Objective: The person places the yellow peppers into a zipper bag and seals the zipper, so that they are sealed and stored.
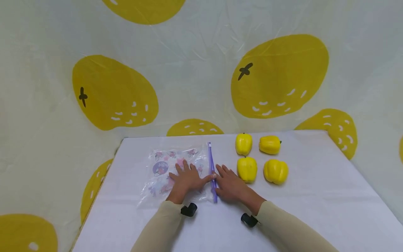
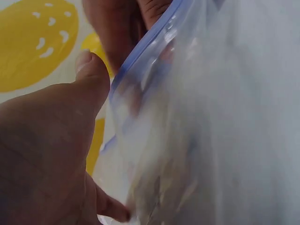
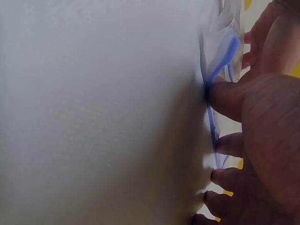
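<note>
A clear zip bag with pink and purple cartoon prints lies flat, its purple zip edge on the right. My left hand rests palm down on it, fingers spread and thumb reaching to the zip edge. Just right of that edge, my right hand lies with fingers extended; in the right wrist view its thumb touches the purple zip strip. Two purple lines show there, slightly apart. The left wrist view has the left thumb beside the zip strip; part of that hand is hidden.
Several yellow bell peppers, one of them a near-left pepper, stand in two rows right of the bag. That pepper is close to the right hand. A white cloth covers the table. Behind hangs a curtain with yellow fruit prints.
</note>
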A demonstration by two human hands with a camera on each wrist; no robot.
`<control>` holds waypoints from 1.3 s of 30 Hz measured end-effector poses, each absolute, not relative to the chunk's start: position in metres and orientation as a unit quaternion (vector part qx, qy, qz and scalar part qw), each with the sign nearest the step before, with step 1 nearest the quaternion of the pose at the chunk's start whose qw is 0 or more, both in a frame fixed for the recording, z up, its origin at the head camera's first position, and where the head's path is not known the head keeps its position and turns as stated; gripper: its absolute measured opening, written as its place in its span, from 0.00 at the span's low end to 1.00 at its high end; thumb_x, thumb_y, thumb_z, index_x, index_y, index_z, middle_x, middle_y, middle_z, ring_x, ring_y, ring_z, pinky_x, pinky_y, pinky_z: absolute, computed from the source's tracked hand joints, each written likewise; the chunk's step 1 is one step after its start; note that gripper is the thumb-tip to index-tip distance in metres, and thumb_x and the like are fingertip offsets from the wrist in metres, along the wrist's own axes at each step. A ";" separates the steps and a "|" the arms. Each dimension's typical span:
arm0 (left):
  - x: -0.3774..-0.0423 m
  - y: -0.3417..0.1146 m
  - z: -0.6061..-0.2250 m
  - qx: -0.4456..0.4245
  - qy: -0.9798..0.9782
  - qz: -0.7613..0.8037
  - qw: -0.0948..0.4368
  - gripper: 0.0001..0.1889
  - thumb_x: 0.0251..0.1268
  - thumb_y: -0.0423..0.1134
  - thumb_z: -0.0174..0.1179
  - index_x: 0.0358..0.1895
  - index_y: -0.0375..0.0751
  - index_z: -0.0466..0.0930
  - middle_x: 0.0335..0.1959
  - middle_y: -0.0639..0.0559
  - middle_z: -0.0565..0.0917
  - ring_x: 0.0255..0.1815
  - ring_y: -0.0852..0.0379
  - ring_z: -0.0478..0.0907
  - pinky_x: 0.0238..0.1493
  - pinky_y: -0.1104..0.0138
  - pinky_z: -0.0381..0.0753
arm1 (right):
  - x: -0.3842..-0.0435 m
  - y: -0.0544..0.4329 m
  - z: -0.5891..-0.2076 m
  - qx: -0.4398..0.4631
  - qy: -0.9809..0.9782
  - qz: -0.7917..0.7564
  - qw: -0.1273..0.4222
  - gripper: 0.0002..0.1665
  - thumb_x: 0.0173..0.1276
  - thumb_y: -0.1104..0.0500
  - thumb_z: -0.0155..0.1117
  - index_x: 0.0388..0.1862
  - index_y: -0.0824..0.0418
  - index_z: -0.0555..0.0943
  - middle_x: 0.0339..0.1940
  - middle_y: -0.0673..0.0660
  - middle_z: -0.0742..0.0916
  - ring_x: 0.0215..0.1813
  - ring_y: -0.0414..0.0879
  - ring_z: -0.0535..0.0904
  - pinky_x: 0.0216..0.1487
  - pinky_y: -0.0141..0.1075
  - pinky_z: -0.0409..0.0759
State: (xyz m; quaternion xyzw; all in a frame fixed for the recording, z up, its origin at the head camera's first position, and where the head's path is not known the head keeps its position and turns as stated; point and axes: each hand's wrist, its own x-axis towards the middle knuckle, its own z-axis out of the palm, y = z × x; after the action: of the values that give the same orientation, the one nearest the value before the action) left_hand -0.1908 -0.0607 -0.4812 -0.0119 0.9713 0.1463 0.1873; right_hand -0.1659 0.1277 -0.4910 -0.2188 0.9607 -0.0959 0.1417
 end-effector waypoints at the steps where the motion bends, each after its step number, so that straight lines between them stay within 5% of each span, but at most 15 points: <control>1: -0.190 -0.058 -0.483 -0.013 0.972 0.140 0.186 0.67 0.54 0.87 0.48 0.82 0.31 0.55 0.86 0.29 0.45 0.85 0.22 0.39 0.74 0.21 0.45 | -0.166 0.128 -0.491 -0.222 0.960 -0.097 0.142 0.40 0.77 0.45 0.61 0.82 0.58 0.65 0.86 0.64 0.61 0.86 0.66 0.56 0.83 0.61 0.59; 20: -0.184 -0.045 -0.495 0.048 0.973 0.140 0.177 0.63 0.57 0.78 0.56 0.84 0.33 0.50 0.87 0.34 0.43 0.88 0.35 0.36 0.79 0.27 0.42 | -0.168 0.131 -0.494 -0.225 0.958 -0.111 0.141 0.40 0.75 0.47 0.64 0.81 0.58 0.67 0.86 0.62 0.62 0.86 0.64 0.56 0.84 0.59 0.58; 28: -0.183 -0.053 -0.492 0.106 0.964 0.190 0.151 0.44 0.63 0.56 0.61 0.83 0.70 0.55 0.87 0.40 0.49 0.86 0.27 0.44 0.75 0.21 0.44 | -0.167 0.128 -0.493 -0.206 0.962 -0.109 0.145 0.45 0.73 0.39 0.64 0.83 0.51 0.64 0.86 0.60 0.63 0.86 0.62 0.56 0.84 0.59 0.58; 35: -0.187 -0.052 -0.497 0.103 0.970 0.185 0.117 0.37 0.65 0.54 0.60 0.79 0.51 0.68 0.85 0.52 0.61 0.86 0.35 0.53 0.73 0.20 0.47 | -0.167 0.128 -0.493 -0.205 0.962 -0.106 0.148 0.43 0.74 0.39 0.63 0.83 0.52 0.65 0.86 0.59 0.63 0.87 0.61 0.56 0.85 0.57 0.57; 39: -0.188 -0.049 -0.500 0.086 0.975 0.185 0.093 0.36 0.67 0.52 0.63 0.78 0.49 0.69 0.83 0.56 0.64 0.84 0.39 0.59 0.71 0.19 0.49 | -0.167 0.125 -0.493 -0.201 0.963 -0.105 0.145 0.43 0.74 0.40 0.64 0.82 0.52 0.66 0.86 0.60 0.64 0.86 0.61 0.57 0.84 0.58 0.59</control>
State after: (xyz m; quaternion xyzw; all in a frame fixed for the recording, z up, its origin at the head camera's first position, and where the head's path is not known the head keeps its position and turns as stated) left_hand -0.1878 -0.0487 -0.5002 0.0861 0.9746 0.1851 0.0926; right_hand -0.1668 0.1248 -0.4931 -0.2010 0.9630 -0.1049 0.1453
